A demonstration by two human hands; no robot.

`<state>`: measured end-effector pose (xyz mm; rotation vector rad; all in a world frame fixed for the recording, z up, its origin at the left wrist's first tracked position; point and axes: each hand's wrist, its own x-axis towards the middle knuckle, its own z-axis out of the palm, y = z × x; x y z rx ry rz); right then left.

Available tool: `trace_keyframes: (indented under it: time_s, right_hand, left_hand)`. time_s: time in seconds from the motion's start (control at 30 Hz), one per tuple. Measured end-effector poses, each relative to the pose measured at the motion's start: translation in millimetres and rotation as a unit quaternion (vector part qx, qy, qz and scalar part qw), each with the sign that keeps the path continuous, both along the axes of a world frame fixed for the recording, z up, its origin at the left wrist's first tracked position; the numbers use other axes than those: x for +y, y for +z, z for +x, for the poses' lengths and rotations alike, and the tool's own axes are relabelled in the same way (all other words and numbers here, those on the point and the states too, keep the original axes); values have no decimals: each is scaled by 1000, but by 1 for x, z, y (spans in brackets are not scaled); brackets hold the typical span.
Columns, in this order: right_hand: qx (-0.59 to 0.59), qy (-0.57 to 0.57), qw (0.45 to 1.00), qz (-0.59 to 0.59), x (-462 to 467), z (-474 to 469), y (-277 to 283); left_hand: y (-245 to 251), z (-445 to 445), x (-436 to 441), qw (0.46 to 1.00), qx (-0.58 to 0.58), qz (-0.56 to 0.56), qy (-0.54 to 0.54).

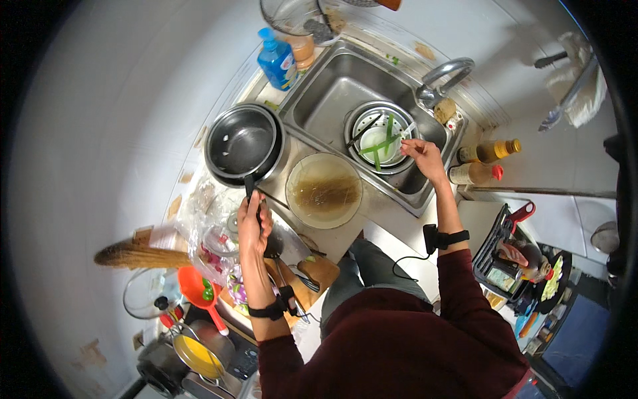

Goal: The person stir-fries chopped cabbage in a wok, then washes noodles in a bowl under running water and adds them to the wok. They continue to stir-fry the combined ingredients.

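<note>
On the left, my left hand grips the black handle of a dark-lined pan holding a few small white bits. The pan sits over a larger metal pot. My right hand is over the sink, its fingertips drawn together at the rim of a perforated steel colander; whether something small is between them cannot be told. Green scallion pieces lie across a small white bowl inside the colander. Between my hands stands a wide bowl with thin brown noodles in liquid.
The steel sink has a curved faucet at its far right. A blue soap bottle stands beyond the pan. Two sauce bottles are right of the sink. A cleaver, plastic bags and an orange strainer lie near my left arm.
</note>
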<state>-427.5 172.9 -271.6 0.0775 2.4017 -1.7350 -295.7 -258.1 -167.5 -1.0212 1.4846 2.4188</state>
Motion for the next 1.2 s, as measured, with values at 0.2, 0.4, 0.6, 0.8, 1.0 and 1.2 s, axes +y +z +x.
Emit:
trace_keyframes:
  time_s: [0.2, 0.4, 0.6, 0.8, 1.0, 1.2]
  right_hand:
    - [83, -151, 981, 86, 19, -18, 0]
    - [155, -215, 956, 129, 38, -91, 9]
    - [179, -125, 936, 275, 51, -153, 4]
    - [204, -110, 943, 238, 45, -125, -3]
    - [221, -14, 940, 259, 37, -111, -17]
    - [217, -32, 946, 240, 38, -116, -17]
  left_hand:
    - [51, 9, 33, 990, 10, -133, -48]
    - [72, -16, 90, 980, 1, -98, -176]
    - [27, -62, 170, 956, 2, -14, -292]
    - [-11, -77, 212, 955, -22, 37, -294]
    - [-18, -83, 218, 958, -30, 44, -281]
    - [-25, -88, 220, 961, -40, 37, -272]
